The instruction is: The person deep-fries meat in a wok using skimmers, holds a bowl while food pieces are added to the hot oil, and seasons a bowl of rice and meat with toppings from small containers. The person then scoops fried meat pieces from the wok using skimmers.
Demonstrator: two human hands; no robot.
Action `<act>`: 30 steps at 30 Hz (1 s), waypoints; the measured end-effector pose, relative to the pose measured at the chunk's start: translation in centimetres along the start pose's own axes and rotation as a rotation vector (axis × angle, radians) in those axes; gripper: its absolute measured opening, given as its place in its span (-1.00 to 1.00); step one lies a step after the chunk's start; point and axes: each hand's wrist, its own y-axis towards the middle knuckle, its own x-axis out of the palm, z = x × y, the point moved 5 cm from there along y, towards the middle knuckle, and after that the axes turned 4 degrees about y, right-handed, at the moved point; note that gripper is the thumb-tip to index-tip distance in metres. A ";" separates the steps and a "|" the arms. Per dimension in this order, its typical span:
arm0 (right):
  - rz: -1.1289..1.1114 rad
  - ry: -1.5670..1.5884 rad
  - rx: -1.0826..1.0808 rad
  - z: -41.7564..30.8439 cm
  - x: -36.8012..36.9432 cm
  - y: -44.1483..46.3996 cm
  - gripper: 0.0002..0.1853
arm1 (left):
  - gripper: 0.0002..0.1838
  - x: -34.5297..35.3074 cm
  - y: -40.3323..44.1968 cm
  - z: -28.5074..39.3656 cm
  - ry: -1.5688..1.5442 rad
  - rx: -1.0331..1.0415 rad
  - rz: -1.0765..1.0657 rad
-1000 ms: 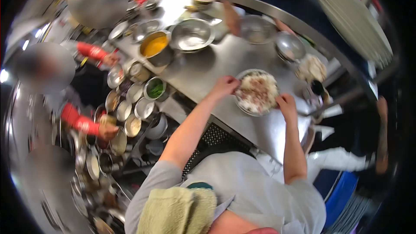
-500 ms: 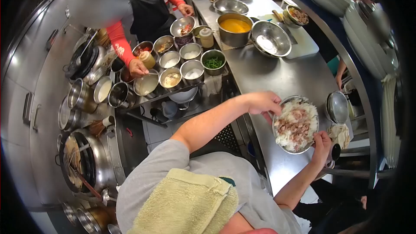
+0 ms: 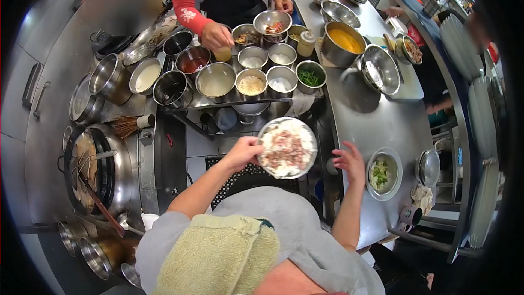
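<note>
A metal bowl of white rice topped with chopped meat (image 3: 286,147) is held in front of my body, over the gap between the counters. My left hand (image 3: 245,153) grips its left rim, the thumb over the edge. To the right of the bowl, my right hand (image 3: 349,162) is raised with its fingers spread, touching nothing. Below and right of that hand, a metal bowl (image 3: 397,170) with chopped green vegetables (image 3: 379,175) in it stands on the steel counter (image 3: 355,114).
Across from me a co-worker's hand (image 3: 217,36) is among metal ingredient pots (image 3: 216,79). A large pot of orange liquid (image 3: 344,43) and an empty metal bowl (image 3: 380,69) stand on the right counter. At left are a wok (image 3: 90,169) and a bamboo brush (image 3: 131,124).
The bowl of rice and meat has moved left off the right counter in my left hand. My right hand has let go of it. The bowl of greens has come into view.
</note>
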 end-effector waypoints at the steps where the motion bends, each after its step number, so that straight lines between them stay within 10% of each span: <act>1: -0.008 -0.013 -0.003 0.7 1.0 1.7 -0.48 | -0.86 -2.1 -0.6 -0.8 -0.039 0.016 0.071; 9: -0.081 0.143 0.289 8.7 8.1 19.8 -0.29 | -0.82 -8.5 -7.9 -5.0 -0.295 0.083 0.429; 13: 0.034 0.206 0.296 8.7 10.6 24.7 -0.80 | -0.83 -6.4 -11.7 -6.7 -0.387 0.109 0.609; 21: 0.279 -0.249 -0.027 8.0 11.7 23.1 -0.84 | -0.78 -0.6 -16.9 -10.4 -0.669 0.138 0.807; 30: -0.261 -0.308 -0.359 0.4 28.3 18.7 -0.76 | -0.64 -1.2 -19.7 -12.3 -0.626 0.153 0.882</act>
